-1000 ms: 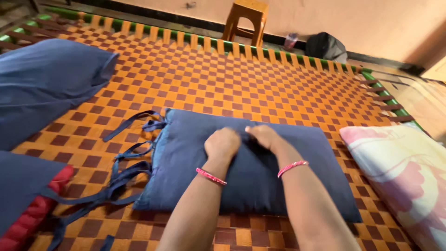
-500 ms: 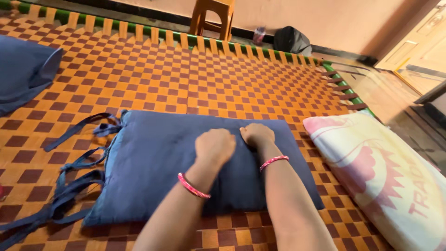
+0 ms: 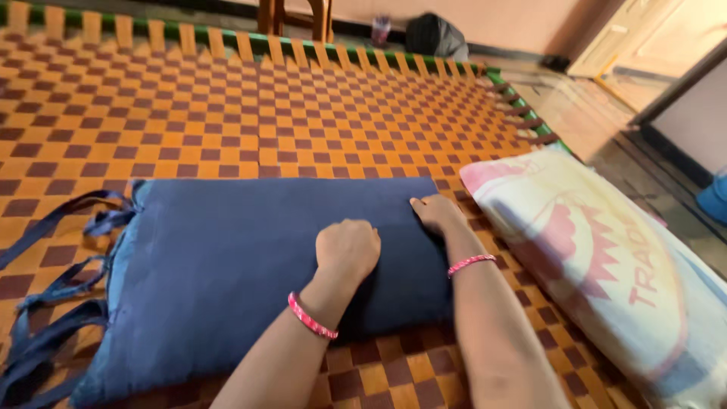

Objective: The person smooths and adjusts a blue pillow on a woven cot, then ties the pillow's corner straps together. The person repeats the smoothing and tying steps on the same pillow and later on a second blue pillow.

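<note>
A flat dark blue pillow [image 3: 227, 257] in a cloth cover lies on an orange and brown checkered woven cot [image 3: 303, 113]. Loose blue tie straps [image 3: 53, 303] trail from its left end. My left hand [image 3: 347, 248] is a closed fist pressing down on the middle right of the pillow. My right hand [image 3: 437, 213] rests with curled fingers on the pillow's far right corner. Each wrist wears a pink bangle.
A white pillow [image 3: 606, 257] with a pink and red print lies just right of the blue one. The cot's green frame [image 3: 318, 45] runs along the far edge. Beyond it stand wooden stool legs [image 3: 295, 17], a dark bag [image 3: 435, 34] and a doorway.
My right hand has slid rightward across the pillow to its far right corner. My left fist stays near the middle. The camera has turned right, so the other blue pillow on the left has left the view.
</note>
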